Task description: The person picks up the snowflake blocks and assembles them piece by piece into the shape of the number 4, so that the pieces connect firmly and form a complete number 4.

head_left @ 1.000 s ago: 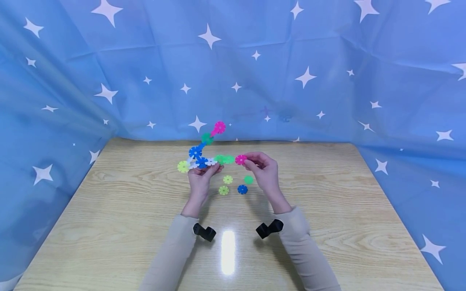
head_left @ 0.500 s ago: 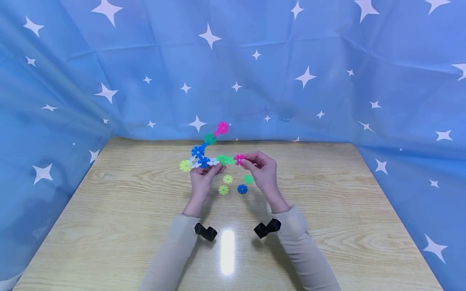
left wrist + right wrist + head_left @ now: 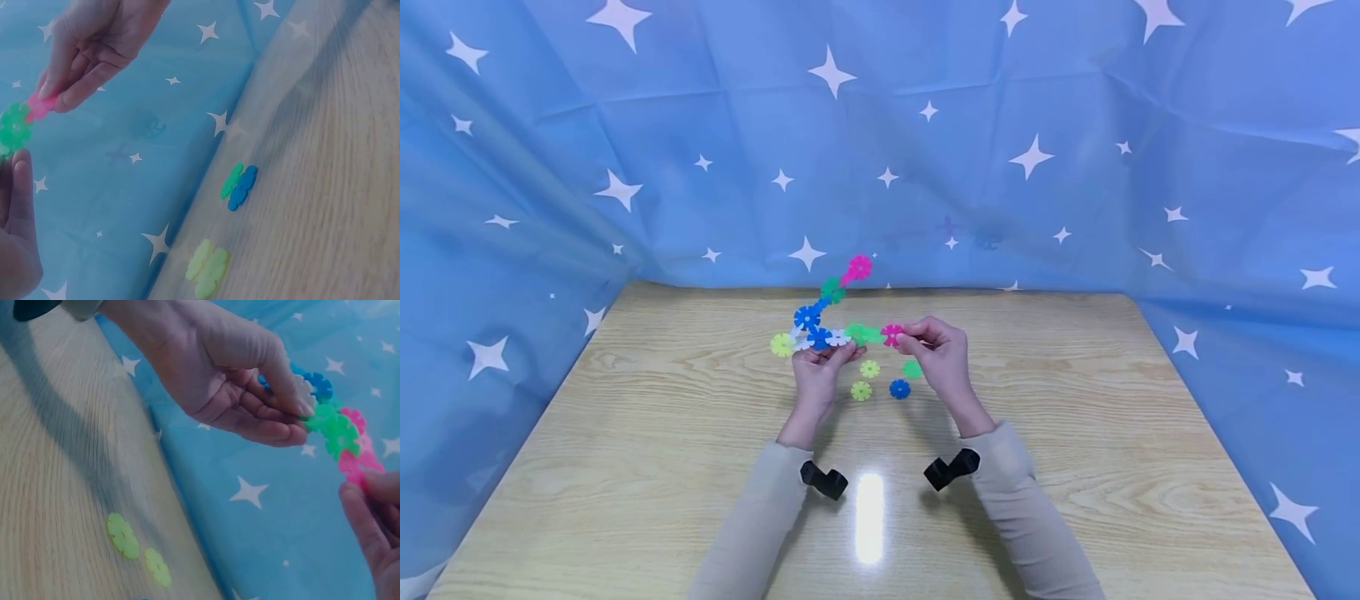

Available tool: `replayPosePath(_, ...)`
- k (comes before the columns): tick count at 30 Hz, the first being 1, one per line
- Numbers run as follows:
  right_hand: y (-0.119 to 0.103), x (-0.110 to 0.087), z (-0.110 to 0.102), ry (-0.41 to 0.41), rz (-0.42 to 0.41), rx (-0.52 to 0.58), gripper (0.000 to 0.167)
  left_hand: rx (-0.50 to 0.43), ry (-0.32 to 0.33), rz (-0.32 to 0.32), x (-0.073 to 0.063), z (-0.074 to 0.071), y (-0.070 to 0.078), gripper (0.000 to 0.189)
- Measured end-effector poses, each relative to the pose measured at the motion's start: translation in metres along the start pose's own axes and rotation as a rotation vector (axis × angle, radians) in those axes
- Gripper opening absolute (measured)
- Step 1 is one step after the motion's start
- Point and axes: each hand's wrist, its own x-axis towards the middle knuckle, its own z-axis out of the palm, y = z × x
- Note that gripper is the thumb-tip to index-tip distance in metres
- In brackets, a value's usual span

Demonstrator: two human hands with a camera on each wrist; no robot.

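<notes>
Plastic snowflake discs, joined into a chain held up between two hands over a wooden table.

Head view: the left hand (image 3: 817, 367) pinches the chain (image 3: 820, 325) near its white and blue discs, while the right hand (image 3: 942, 354) pinches the pink disc (image 3: 892, 334) at the chain's 3 o'clock end; a branch climbs toward 1 o'clock. Four loose discs lie on the table (image 3: 1075, 433) between the hands: two yellow-green (image 3: 861, 390), one green (image 3: 912, 368), one blue (image 3: 899, 388). Left wrist view: right-hand fingers (image 3: 75, 81) squeeze the pink disc against a green one; the same four loose discs show edge-on. Right wrist view: the left hand's fingertips (image 3: 294, 406) grip the green discs of the chain, and two yellow-green discs lie at 7 o'clock.
</notes>
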Motion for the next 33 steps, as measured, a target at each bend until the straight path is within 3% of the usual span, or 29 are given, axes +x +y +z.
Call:
replayPosePath(5, 0.004, 0.000, 0.000, -0.028, 0.015, 0.022, 0.005, -0.017, -0.005, 0.016, -0.002, -0.005, -0.004, 0.014)
replayPosePath(12, 0.007, 0.000, 0.003, -0.039, 0.010, 0.032, 0.006, -0.014, 0.039, -0.045, -0.003, -0.005, 0.000, 0.020)
replayPosePath(20, 0.006, -0.001, 0.003, -0.060, -0.010, 0.017, 0.006, -0.016, 0.038, -0.038, -0.003, -0.005, 0.001, 0.025)
replayPosePath(33, 0.006, -0.005, 0.011, 0.007, -0.046, 0.035, 0.004, 0.009, 0.034, -0.020, -0.003, -0.006, 0.005, 0.027)
